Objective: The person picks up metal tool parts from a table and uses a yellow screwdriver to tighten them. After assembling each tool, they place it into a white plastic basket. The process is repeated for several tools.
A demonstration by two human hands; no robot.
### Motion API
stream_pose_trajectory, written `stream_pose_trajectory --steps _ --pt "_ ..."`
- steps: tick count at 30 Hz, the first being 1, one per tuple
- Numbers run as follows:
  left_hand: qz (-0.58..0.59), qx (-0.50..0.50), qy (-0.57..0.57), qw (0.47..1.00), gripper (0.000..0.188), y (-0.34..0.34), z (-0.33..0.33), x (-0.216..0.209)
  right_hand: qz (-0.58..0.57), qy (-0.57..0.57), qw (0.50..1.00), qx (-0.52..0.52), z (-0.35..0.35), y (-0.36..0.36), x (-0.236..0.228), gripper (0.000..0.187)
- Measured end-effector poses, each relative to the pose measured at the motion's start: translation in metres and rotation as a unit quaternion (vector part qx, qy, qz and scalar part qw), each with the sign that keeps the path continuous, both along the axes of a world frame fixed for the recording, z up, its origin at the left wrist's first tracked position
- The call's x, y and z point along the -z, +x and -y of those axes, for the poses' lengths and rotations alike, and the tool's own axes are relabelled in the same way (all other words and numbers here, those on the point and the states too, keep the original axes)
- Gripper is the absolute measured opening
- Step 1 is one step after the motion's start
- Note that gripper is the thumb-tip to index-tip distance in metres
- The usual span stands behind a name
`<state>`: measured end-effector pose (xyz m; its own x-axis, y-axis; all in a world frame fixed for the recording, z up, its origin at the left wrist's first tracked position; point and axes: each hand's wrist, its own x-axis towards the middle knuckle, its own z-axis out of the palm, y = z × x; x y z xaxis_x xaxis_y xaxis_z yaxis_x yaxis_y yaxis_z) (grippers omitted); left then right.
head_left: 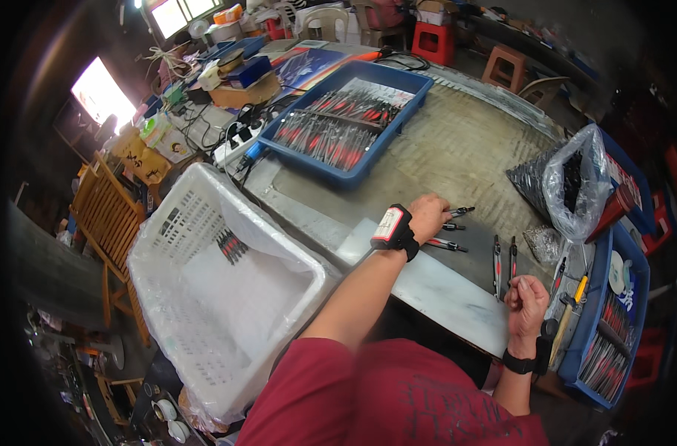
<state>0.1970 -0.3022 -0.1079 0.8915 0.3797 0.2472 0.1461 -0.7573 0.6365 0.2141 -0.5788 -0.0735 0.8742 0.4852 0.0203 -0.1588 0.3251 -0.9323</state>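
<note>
My left hand (427, 217) is over the table with its fingers closed on a drawing compass (461, 212), whose dark head sticks out past the fingertips. Just below it, a red and black compass (447, 244) and another (453, 226) lie side by side. My right hand (526, 299) is curled near the table's front edge, thumb and fingers pressed together; what is in the pinch is hidden. A compass (513, 256) has its lower end right at those fingers, and one more compass (497, 266) lies parallel to its left.
A blue tray (346, 178) of compasses stands at the back. At left is a white plastic-lined basket (294, 312) with several compasses (231, 246). On the right are a clear bag (587, 186) of dark parts, a yellow-handled tool (581, 288) and another blue tray (576, 372).
</note>
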Motion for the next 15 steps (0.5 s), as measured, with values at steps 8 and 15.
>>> stream_pose_trajectory --steps 8,15 --pt "0.005 0.013 -0.005 1.000 0.017 0.0014 -0.0010 0.0022 0.010 -0.026 1.000 0.005 -0.0009 -0.0012 -0.0013 0.016" --pt "0.005 0.023 0.003 1.000 0.016 0.0022 -0.0033 0.0029 -0.001 -0.014 1.000 0.000 -0.0008 -0.0044 -0.0068 0.015"
